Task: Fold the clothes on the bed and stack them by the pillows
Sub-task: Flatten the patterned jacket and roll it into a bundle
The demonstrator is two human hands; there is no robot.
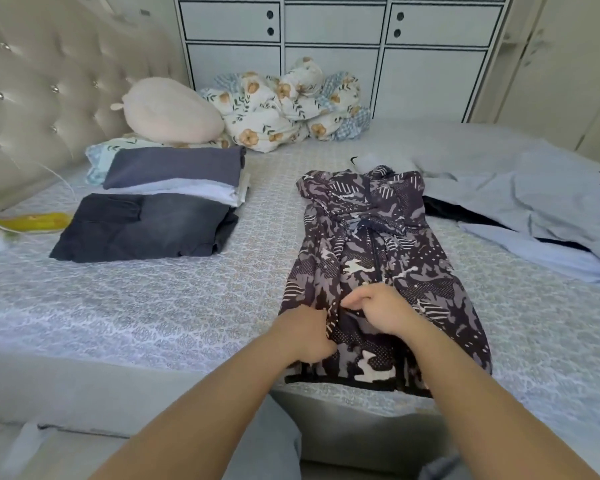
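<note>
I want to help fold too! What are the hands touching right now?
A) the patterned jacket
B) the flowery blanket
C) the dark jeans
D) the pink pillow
A: both the left hand and the right hand rest on the lower part of the patterned jacket, spread out on the bed; the other things lie farther away.

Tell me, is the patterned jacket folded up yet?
Not fully. The jacket lies long on the bed, sleeves tucked in, both hands at its lower part.
</note>
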